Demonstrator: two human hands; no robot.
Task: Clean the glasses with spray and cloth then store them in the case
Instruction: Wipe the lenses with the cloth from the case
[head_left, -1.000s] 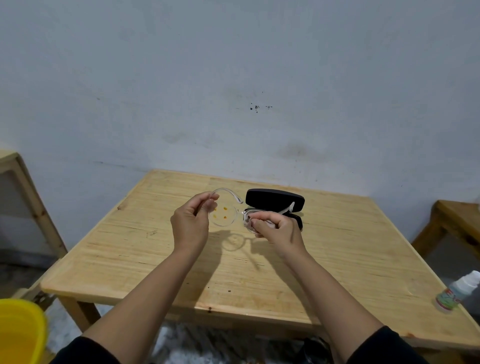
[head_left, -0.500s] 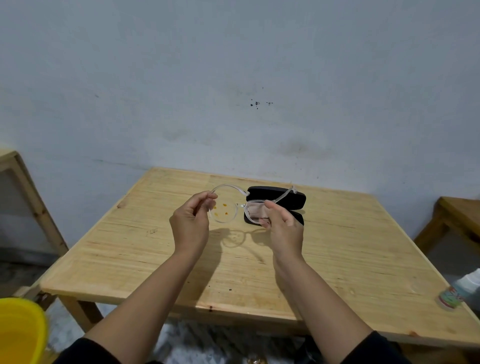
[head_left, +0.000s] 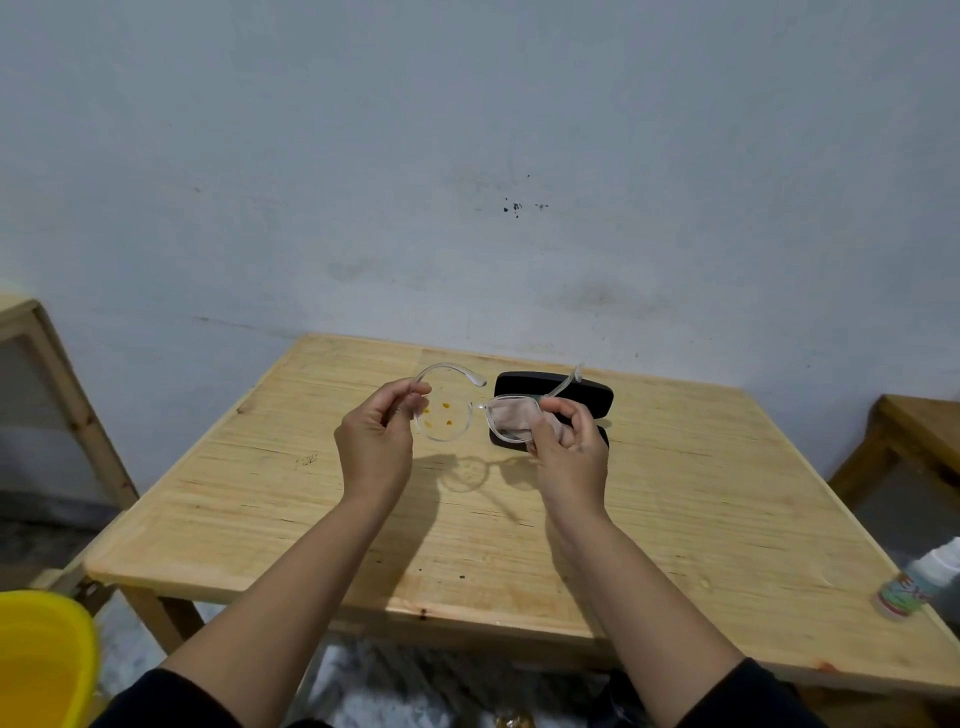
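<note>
Clear-framed glasses (head_left: 470, 410) are held above the worktop, temples unfolded; the left lens bears orange spots. A pinkish cloth (head_left: 514, 422) covers the right lens. The black case (head_left: 595, 397) lies open behind. The spray bottle (head_left: 919, 584) lies at the right edge.

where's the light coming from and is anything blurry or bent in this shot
Head view: light from above and in front, casting shadows of the glasses and arms toward the camera on the table; the spray bottle at the right edge is blurred, and table edges bow from the wide lens.
</note>
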